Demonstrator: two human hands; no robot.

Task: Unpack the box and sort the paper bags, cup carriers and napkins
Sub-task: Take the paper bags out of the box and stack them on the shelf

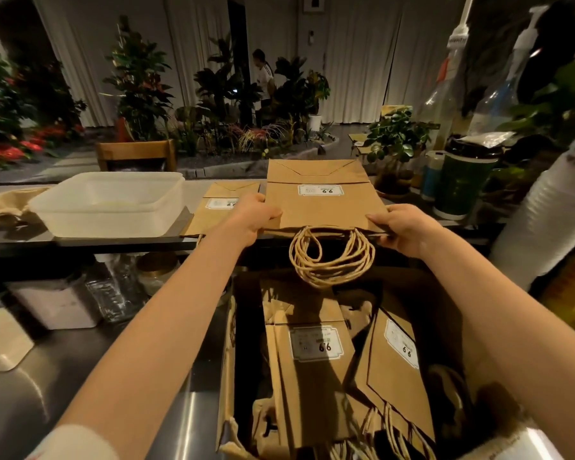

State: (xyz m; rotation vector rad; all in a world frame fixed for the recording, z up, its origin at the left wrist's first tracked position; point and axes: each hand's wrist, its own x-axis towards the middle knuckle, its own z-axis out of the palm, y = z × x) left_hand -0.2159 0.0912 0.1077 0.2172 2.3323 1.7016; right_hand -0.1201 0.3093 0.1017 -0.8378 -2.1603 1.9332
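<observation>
Paper bags [326,207], a flat brown stack with a white price label facing up, are being held by both hands over the near edge of the counter [80,242], and the far part of the stack appears to be lying on the counter top. The left hand [256,215] is gripping the stack's near left corner, thumb on top and fingers curled beneath; the right hand [404,227] is pinching the near right corner the same way. The twisted paper handles [331,260] are hanging in a bunch of loops from the stack's near edge, between the two hands, and are dangling above the open cardboard box [224,376]. Inside the box loose bags [307,366] are lying flat and askew, with a tilted bag [395,363] leaning toward the right side, their handles pointing toward the camera. Just left of the held stack, a smaller pile of bags [226,207] is lying on the counter, partly hidden behind the left hand. Further left a translucent plastic tub [110,204] is sitting on the counter, with a crumpled beige cloth [4,202] touching its left side. To the right of the stack a green cup [462,184] with a black lid is standing, near a tall white column [551,210] of stacked lids or cups; I cannot tell which. Pump bottles [445,88] are rising behind the cup. Beyond the counter potted plants [140,78] are standing, and a person [264,78] is standing among them
</observation>
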